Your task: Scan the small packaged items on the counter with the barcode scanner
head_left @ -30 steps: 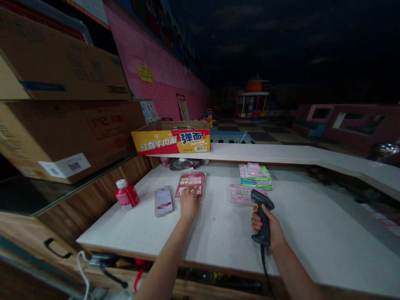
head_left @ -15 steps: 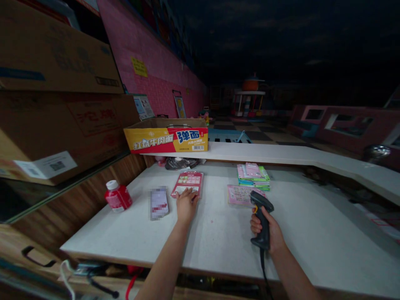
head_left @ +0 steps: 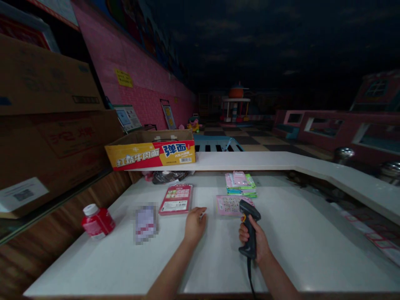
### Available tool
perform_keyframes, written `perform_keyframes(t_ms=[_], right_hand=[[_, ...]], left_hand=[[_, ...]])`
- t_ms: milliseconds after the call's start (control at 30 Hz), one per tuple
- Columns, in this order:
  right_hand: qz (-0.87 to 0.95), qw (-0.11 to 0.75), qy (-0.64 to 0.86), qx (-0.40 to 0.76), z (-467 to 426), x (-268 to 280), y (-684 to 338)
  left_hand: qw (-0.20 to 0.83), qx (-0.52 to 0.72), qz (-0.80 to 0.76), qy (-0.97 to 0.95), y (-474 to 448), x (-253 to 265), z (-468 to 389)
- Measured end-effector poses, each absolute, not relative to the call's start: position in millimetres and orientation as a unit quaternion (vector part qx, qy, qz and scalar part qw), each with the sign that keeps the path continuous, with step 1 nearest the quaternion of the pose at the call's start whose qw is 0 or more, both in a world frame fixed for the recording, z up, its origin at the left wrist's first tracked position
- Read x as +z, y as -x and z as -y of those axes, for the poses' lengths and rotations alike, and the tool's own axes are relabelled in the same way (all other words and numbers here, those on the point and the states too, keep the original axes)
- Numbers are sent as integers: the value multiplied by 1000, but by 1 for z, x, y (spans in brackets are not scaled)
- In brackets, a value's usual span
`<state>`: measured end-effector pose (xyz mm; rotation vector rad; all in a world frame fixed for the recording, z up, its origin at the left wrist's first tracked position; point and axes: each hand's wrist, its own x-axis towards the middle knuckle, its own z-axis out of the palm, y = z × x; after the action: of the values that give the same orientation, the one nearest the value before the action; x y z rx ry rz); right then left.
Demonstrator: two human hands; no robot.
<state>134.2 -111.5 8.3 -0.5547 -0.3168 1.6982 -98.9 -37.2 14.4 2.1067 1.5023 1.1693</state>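
My right hand (head_left: 259,239) is wrapped round the grip of a black barcode scanner (head_left: 249,229), its cord hanging down toward the counter's front edge. Just beyond the scanner's head lies a pink printed sheet or booklet (head_left: 227,205), partly covered by it. My left hand (head_left: 195,227) is closed with its fingers curled together, over the white counter. A small pale spot shows at the fingertips; I cannot make out what it is. Left of that hand, apart from it, a flat red-and-white package (head_left: 176,199) lies on the counter.
A pile of pink and green packs (head_left: 240,185) lies toward the back. On the left are a blurred-out phone-like object (head_left: 145,223), a red bottle with white cap (head_left: 98,221) and stacked cartons (head_left: 62,137). A yellow-and-red open box (head_left: 153,153) stands on the raised ledge (head_left: 243,160).
My left hand has left the red-and-white package and moved right, its fingers now curled. The view has shifted; my right hand still holds the scanner over the pink sheet.
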Motion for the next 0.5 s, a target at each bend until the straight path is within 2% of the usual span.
perform_keyframes(t_ms=[100,367,500], right_hand=[[142,630,256,719,109,9,-133],[135,651,256,701,109,12,-131],[149,641,250,710,108,11,-131]], left_hand=[[242,398,-571,-676,63,19,16],[215,256,-698,-633,10,51,-19],[217,241,-708,-628,15,49,-20]])
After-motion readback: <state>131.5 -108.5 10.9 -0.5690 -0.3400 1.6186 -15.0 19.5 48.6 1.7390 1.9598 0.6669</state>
